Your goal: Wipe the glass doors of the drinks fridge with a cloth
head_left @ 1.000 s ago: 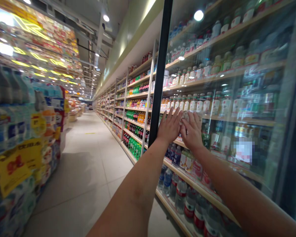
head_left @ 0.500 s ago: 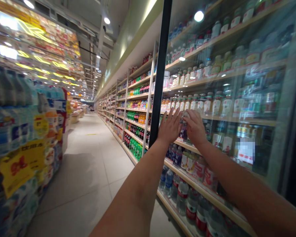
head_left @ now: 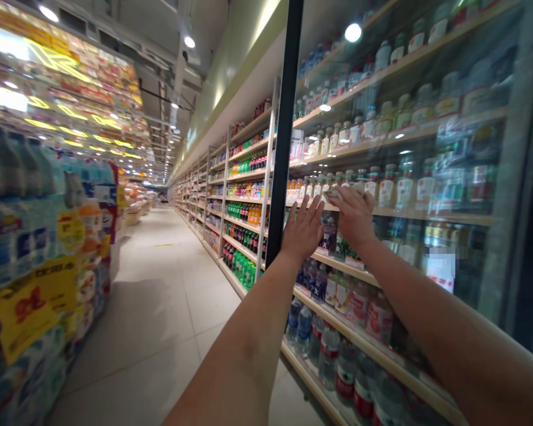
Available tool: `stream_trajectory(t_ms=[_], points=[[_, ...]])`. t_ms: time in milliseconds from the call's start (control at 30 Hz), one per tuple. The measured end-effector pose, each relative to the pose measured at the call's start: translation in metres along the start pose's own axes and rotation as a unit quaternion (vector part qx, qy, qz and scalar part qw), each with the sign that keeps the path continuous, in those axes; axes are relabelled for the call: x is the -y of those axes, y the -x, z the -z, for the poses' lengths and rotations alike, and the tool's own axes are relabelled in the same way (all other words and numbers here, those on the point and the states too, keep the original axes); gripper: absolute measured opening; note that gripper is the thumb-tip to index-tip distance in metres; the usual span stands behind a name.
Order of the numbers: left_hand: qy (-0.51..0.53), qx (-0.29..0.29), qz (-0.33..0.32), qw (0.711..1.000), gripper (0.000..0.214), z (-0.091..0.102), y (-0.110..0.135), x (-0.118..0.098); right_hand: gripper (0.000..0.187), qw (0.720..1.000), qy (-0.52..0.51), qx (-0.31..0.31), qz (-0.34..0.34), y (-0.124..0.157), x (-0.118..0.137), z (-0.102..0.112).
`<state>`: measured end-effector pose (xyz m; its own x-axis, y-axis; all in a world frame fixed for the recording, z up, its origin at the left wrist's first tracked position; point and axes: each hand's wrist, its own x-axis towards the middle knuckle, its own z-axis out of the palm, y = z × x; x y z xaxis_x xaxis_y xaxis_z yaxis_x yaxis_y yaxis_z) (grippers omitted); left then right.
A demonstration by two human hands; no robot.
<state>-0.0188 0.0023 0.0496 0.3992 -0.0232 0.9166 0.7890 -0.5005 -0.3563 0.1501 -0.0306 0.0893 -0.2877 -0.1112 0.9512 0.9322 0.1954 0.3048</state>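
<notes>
My left hand (head_left: 302, 231) lies flat on the glass door (head_left: 444, 278) of a drinks cooler, fingers spread, right beside the door's black frame (head_left: 285, 118). My right hand (head_left: 355, 216) is a little higher and to the right, pressing a small pale cloth (head_left: 333, 193) against the same glass with curled fingers. Only a corner of the cloth shows past the fingertips. Behind the glass stand rows of bottles (head_left: 384, 186) on wooden shelves.
Open shelves of soft drinks (head_left: 242, 213) run down the right side of a long aisle with a pale tiled floor (head_left: 160, 296). Stacked packs of bottled water (head_left: 26, 236) with yellow price signs stand on the left.
My right hand has slid the cloth up and to the right across the glass. My left hand has stayed flat on the glass near the frame.
</notes>
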Motion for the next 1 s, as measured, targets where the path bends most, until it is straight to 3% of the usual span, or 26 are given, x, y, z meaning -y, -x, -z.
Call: stream_trajectory(t_ms=[233, 400, 500, 633, 800, 1000], points=[[0.0, 0.008, 0.004, 1.0, 0.059, 0.001, 0.001, 0.0, 0.043, 0.998, -0.036, -0.042, -0.033, 0.001, 0.003, -0.006], [0.0, 0.009, 0.004, 1.0, 0.06, 0.0, 0.001, 0.0, 0.041, 0.999, -0.041, -0.021, 0.007, -0.009, -0.009, -0.004], [-0.001, 0.009, 0.007, 1.0, 0.06, -0.001, 0.0, 0.0, 0.042, 0.998, -0.036, -0.034, -0.027, -0.015, -0.012, -0.008], [-0.001, 0.005, 0.004, 1.0, 0.059, -0.002, 0.0, 0.0, 0.043, 0.997, -0.035, -0.045, -0.053, -0.003, -0.004, -0.009], [-0.001, 0.001, 0.003, 1.0, 0.059, -0.002, 0.0, 0.0, 0.045, 0.998, -0.054, -0.015, -0.02, -0.002, -0.008, -0.004], [0.001, 0.002, 0.004, 1.0, 0.059, -0.002, 0.001, 0.001, 0.045, 0.997, -0.037, -0.053, -0.05, 0.002, -0.004, -0.006]])
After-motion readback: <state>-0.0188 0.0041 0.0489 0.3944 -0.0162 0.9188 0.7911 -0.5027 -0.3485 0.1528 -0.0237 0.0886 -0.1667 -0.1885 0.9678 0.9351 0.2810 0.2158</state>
